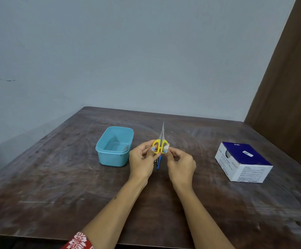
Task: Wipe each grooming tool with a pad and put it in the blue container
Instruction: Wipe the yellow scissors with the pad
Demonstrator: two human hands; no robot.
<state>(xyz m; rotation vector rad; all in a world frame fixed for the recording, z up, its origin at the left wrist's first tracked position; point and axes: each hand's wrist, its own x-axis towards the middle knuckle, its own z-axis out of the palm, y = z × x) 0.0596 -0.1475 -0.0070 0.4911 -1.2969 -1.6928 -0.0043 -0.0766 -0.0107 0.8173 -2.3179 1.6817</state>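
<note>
Small scissors [161, 139] with yellow handles and thin steel blades point away from me, held above the table. My left hand [142, 159] pinches the left yellow handle loop. My right hand [180, 164] pinches a small white pad [166, 146] against the right handle loop. The blue container [114, 159] stands just left of my hands, with a metal tool [126, 147] lying inside at its right end. A blue-handled tool [159, 161] lies on the table below the scissors, partly hidden between my hands.
A white and dark-blue cardboard box [243, 161] sits on the right side of the dark wooden table [56, 177]. A grey wall runs behind the table and a brown panel [290, 87] rises at the far right.
</note>
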